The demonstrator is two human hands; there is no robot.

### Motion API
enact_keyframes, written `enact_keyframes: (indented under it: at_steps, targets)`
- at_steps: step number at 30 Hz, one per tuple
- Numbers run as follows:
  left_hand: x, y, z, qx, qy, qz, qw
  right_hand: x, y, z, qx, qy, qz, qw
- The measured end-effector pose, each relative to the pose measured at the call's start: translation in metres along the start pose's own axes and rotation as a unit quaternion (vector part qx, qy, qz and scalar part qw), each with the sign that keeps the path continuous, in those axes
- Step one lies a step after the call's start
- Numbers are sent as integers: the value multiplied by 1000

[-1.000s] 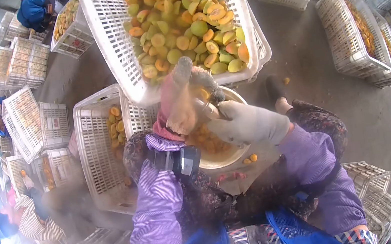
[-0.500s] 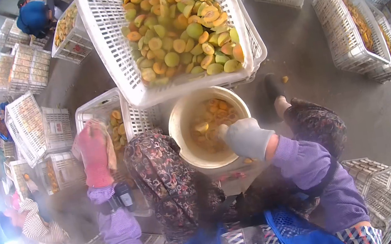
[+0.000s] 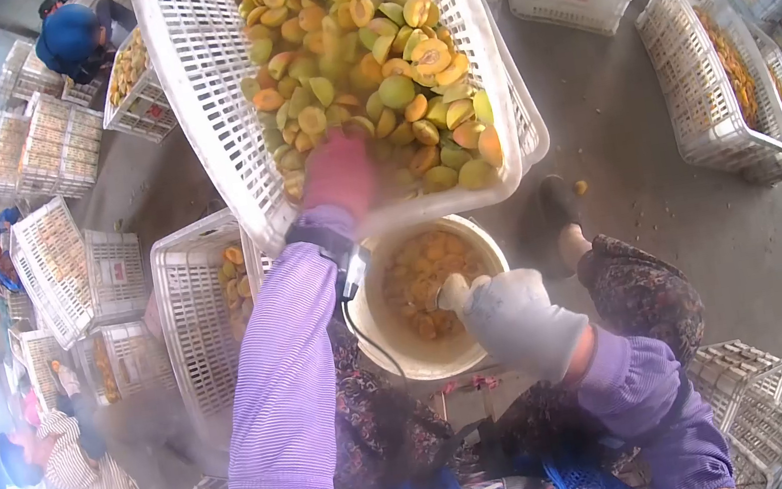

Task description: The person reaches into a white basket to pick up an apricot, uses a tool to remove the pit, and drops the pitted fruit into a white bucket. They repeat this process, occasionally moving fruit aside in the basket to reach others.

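Observation:
My left hand (image 3: 338, 173), in a pink-red glove, reaches into the front of a large white crate (image 3: 162, 66). Its fingers are blurred and hidden among halved apricots (image 3: 397, 92) with green-yellow skins and orange flesh. Below the crate stands a cream bucket (image 3: 390, 356) holding cloudy liquid and more fruit pieces (image 3: 424, 265). Over the bucket's right rim is my right hand (image 3: 523, 316), in a grey-white glove with fingers curled closed. A pale tip juts from it toward the fruit; what the hand grips cannot be made out.
A lower white crate (image 3: 194, 314) with some fruit halves stands left of the bucket. Crates of orange fruit pieces (image 3: 691, 88) are on the right. Stacked crates (image 3: 57, 143) line the left, where a person in blue (image 3: 72, 39) and one in stripes (image 3: 79, 458) sit.
My left hand has moved from above the lower left crate up and right into the fruit of the large crate. My right hand stays at the bucket, still closed.

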State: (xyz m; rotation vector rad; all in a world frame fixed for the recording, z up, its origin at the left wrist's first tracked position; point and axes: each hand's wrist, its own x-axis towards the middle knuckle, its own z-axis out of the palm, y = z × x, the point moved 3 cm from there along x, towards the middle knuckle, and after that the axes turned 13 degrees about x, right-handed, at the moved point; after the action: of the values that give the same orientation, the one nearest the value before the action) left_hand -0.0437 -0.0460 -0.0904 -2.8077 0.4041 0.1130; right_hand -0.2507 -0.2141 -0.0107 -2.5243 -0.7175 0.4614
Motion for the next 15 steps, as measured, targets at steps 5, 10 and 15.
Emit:
enact_keyframes:
  at_steps: [5,10,15]
  targets:
    - [-21,-41,-14,-435,39,0,900,0,9,-32,40,50,31,997]
    - [-98,-21,-99,-739,-19,110,665,2,9,-45,175,270,-74,944]
    - [-152,1,-121,-368,174,109,907,11,-10,-44,165,271,-85,945]
